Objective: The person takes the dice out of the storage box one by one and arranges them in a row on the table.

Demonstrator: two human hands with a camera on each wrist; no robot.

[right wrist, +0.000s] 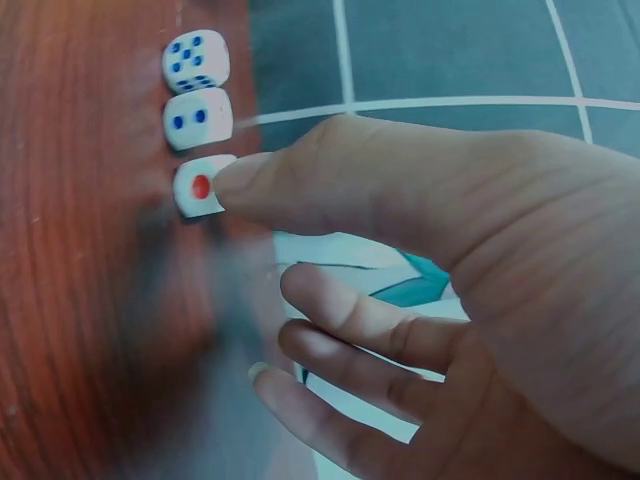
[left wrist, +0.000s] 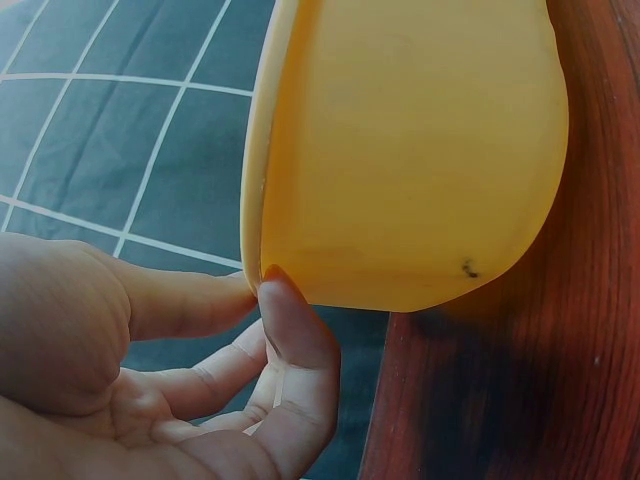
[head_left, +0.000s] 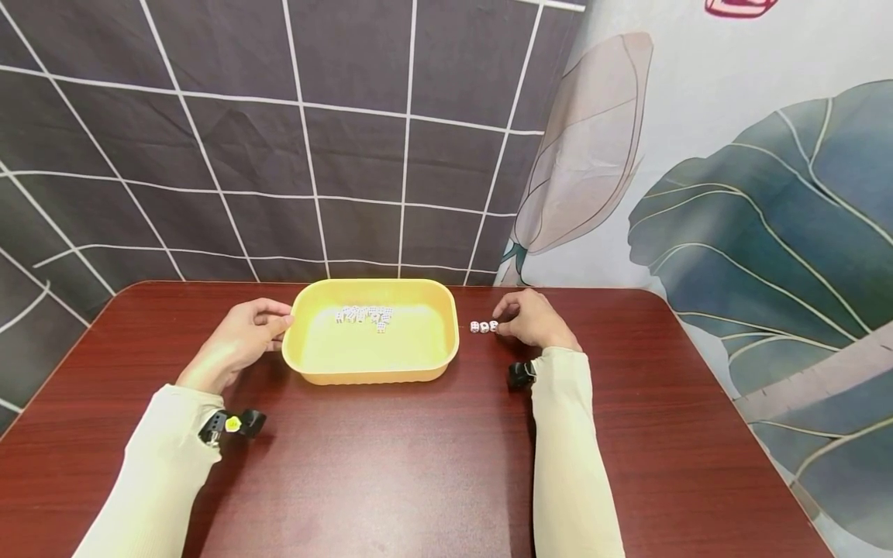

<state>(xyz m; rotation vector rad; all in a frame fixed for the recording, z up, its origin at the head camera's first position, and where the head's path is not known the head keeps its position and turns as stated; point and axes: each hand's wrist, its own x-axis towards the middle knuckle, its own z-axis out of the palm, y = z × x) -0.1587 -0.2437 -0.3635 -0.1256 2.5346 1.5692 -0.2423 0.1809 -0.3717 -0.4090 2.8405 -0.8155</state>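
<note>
Table (head_left: 677, 434): one, red-brown wood grain, round-cornered at the far side; a pale glare (head_left: 391, 500) lay on its near half. Behind, left: one dark grey sheet (head_left: 237, 147), creased, which bore white grid lines (head_left: 300, 101). Behind, right: one white sheet (head_left: 680, 116), which carried a printed, pale-veined blue-green leaf (head_left: 774, 240), a greyish-pink petal (head_left: 596, 139) and, high up, a red motif (head_left: 740, 11)
</note>
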